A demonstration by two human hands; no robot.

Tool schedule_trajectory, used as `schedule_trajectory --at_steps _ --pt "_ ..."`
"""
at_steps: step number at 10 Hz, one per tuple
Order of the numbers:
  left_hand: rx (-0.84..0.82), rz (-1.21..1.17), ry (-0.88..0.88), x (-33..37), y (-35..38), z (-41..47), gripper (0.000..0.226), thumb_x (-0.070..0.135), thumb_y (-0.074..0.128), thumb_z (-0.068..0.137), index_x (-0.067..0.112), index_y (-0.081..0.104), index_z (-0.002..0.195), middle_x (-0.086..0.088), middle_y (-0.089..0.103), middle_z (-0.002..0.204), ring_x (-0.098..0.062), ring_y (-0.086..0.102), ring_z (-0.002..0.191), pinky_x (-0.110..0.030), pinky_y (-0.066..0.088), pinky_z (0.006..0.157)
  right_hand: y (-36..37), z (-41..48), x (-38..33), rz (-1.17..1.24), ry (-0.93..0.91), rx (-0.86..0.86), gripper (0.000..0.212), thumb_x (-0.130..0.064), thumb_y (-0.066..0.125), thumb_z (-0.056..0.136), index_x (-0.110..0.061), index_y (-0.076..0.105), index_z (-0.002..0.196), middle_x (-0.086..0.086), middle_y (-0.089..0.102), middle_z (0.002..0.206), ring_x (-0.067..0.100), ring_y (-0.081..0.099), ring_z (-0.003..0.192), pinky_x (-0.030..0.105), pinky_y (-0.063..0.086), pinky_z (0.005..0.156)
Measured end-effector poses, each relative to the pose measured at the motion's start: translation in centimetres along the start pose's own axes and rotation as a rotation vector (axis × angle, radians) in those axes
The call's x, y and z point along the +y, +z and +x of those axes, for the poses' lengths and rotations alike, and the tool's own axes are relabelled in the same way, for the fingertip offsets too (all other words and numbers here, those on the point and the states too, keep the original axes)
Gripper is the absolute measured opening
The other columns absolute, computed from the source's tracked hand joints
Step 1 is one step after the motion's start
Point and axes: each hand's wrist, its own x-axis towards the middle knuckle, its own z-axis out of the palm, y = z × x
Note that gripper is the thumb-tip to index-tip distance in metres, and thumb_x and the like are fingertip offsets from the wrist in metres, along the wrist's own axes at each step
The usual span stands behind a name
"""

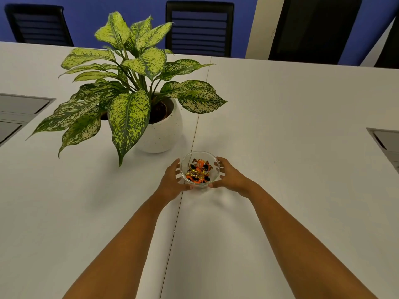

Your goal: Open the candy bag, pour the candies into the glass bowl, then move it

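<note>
A small glass bowl (212,160) stands on the white table (280,147), just in front of the plant pot. Inside it lie several wrapped candies (199,172) in orange, gold and black. My left hand (171,180) cups the bowl's left side, thumb near its base. My right hand (230,174) cups the right side, fingers against the glass. Both hands are wrapped around the bowl. No candy bag is in view.
A leafy green plant (129,87) in a white speckled pot (160,130) stands just behind and left of the bowl. Grey inset panels sit at the left (19,113) and right (386,141) table edges. Black chairs (199,26) line the far side.
</note>
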Motion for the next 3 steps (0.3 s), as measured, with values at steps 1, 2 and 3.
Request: schedule_trajectory --at_steps 1,2,3 --pt "0.060 0.023 0.008 -0.4 0.0 -0.4 0.085 -0.007 0.072 0.072 0.008 0.028 0.143 -0.015 0.034 0.148 -0.031 0.040 0.133 -0.037 0.042 0.101 0.3 -0.4 0.0 -0.001 -0.004 0.035 0.091 -0.001 0.076 0.071 -0.013 0.021 0.143 0.011 0.032 0.149 0.028 0.033 0.136 0.039 0.033 0.109" --pt "0.102 0.080 0.024 -0.1 0.1 -1.3 0.072 0.002 0.070 0.078 0.008 0.035 0.140 -0.014 0.036 0.146 -0.030 0.043 0.130 -0.032 0.043 0.095 0.5 -0.9 0.0 0.001 0.000 0.064 0.088 -0.002 0.075 0.072 -0.013 0.023 0.142 0.011 0.033 0.149 0.028 0.034 0.136 0.037 0.034 0.106" --pt "0.135 0.105 0.037 0.1 0.2 -2.0 0.063 0.006 0.067 0.082 0.009 0.039 0.138 -0.014 0.038 0.145 -0.028 0.045 0.128 -0.030 0.042 0.092 1.0 -1.1 0.1 -0.023 0.014 0.094 0.086 -0.006 0.073 0.075 -0.014 0.022 0.143 0.011 0.032 0.150 0.028 0.033 0.137 0.041 0.034 0.109"
